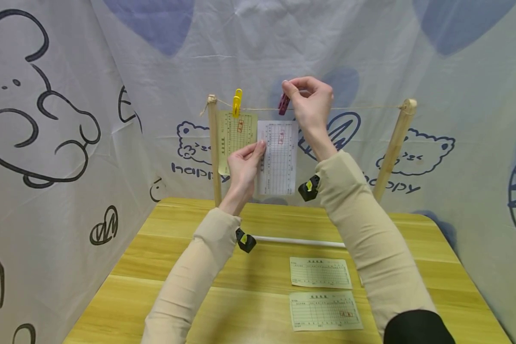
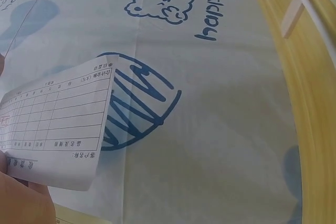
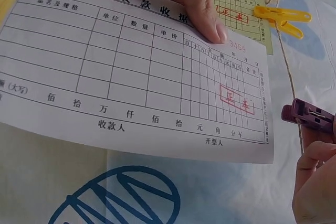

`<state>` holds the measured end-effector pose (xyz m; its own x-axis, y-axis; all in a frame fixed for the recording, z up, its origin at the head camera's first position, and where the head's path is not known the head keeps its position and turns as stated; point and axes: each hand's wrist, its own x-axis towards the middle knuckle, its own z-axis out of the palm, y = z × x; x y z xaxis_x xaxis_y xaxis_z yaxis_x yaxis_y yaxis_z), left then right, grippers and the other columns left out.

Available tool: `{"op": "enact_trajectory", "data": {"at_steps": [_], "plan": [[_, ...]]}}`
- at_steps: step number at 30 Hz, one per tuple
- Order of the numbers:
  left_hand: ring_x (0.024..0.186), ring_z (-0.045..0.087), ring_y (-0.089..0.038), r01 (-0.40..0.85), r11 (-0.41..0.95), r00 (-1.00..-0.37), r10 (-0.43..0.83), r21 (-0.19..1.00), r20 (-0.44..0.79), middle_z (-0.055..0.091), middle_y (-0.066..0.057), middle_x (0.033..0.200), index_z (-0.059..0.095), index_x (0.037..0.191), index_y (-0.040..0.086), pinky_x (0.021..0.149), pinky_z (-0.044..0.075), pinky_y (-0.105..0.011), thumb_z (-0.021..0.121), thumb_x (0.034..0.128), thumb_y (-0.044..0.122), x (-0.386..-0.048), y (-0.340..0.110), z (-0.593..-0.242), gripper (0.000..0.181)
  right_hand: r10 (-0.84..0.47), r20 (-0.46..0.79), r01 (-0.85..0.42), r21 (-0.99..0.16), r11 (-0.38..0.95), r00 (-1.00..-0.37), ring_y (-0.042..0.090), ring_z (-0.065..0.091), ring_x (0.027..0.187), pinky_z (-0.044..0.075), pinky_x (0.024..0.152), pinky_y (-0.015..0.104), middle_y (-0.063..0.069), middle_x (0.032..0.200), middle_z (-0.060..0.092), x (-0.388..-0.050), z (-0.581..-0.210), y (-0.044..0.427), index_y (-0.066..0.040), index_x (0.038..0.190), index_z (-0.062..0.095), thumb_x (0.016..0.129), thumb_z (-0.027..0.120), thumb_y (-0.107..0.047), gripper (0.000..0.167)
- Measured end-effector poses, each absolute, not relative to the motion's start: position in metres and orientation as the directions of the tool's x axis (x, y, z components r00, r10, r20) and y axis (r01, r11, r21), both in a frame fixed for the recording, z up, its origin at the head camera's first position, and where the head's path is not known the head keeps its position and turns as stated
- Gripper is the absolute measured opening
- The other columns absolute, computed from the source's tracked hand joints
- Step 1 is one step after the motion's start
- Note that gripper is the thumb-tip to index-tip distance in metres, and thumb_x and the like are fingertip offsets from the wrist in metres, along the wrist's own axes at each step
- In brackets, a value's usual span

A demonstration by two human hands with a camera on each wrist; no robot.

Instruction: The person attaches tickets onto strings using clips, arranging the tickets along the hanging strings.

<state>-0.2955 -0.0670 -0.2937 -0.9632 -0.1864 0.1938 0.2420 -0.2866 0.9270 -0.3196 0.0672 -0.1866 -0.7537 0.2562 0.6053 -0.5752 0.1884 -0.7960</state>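
My left hand (image 1: 244, 167) pinches a white receipt slip (image 1: 279, 162) by its left edge, holding it upright just below the string (image 3: 286, 66). In the right wrist view the slip (image 3: 142, 77) shows printed columns and a red stamp. Above it, my right hand (image 1: 313, 102) pinches a dark red clothespin (image 1: 284, 103), which sits at the string; in the right wrist view the clothespin (image 3: 307, 115) is apart from the slip. Left of the white slip, a yellow clothespin (image 1: 237, 102) holds a yellow receipt slip (image 1: 228, 138) on the string.
Wooden posts, left (image 1: 215, 157) and right (image 1: 393, 143), carry the string. A white rod (image 1: 301, 242) runs low across the wooden table (image 1: 146, 267). Two pale green receipt slips, one farther (image 1: 320, 273) and one nearer (image 1: 325, 311), lie on the table. A patterned cloth (image 1: 258, 43) hangs behind.
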Motion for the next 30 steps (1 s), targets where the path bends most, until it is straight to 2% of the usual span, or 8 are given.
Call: {"op": "enact_trajectory", "data": {"at_steps": [7,16,23,30], "plan": [[0.082,0.073,-0.005,0.232,-0.272,-0.964,-0.193,0.934,0.183,0.073,-0.018,0.116,0.071,0.115,0.001,0.086,0.060,-0.024,0.071,0.0938,0.018,-0.2978,-0.0657,-0.2912,0.028,0.226,0.619,-0.565,-0.782,0.262,-0.752,0.003,0.063,0.074,0.049,0.072,0.019,0.003,0.088,0.074,-0.3206,-0.1870,0.0651,-0.003,0.097,0.076,0.093,0.074,-0.023,0.020],[0.081,0.073,-0.004,0.244,-0.277,-0.961,-0.196,0.930,0.194,0.073,-0.019,0.115,0.071,0.115,-0.001,0.085,0.060,-0.024,0.071,0.0940,0.018,-0.2979,-0.0654,-0.2885,0.028,0.207,0.618,-0.540,-0.773,0.332,-0.758,0.009,0.064,0.079,0.048,0.073,0.018,0.013,0.097,0.075,-0.3220,-0.1871,0.0632,-0.002,0.099,0.075,0.094,0.073,-0.022,0.021],[0.082,0.073,-0.004,0.241,-0.279,-0.962,-0.195,0.930,0.191,0.073,-0.019,0.115,0.071,0.115,0.000,0.086,0.060,-0.024,0.071,0.0937,0.017,-0.2994,-0.0652,-0.2863,0.028,0.185,0.620,-0.530,-0.762,0.371,-0.762,0.003,0.062,0.076,0.048,0.072,0.017,0.016,0.099,0.075,-0.3214,-0.1876,0.0633,-0.002,0.101,0.075,0.094,0.073,-0.023,0.022],[0.081,0.073,-0.004,0.244,-0.281,-0.961,-0.201,0.928,0.191,0.073,-0.018,0.115,0.071,0.114,0.000,0.085,0.060,-0.023,0.071,0.0936,0.018,-0.3005,-0.0646,-0.2843,0.028,0.163,0.625,-0.530,-0.750,0.396,-0.763,0.009,0.066,0.081,0.048,0.071,0.017,0.016,0.102,0.076,-0.3220,-0.1883,0.0640,-0.002,0.102,0.075,0.095,0.072,-0.024,0.023]]}}
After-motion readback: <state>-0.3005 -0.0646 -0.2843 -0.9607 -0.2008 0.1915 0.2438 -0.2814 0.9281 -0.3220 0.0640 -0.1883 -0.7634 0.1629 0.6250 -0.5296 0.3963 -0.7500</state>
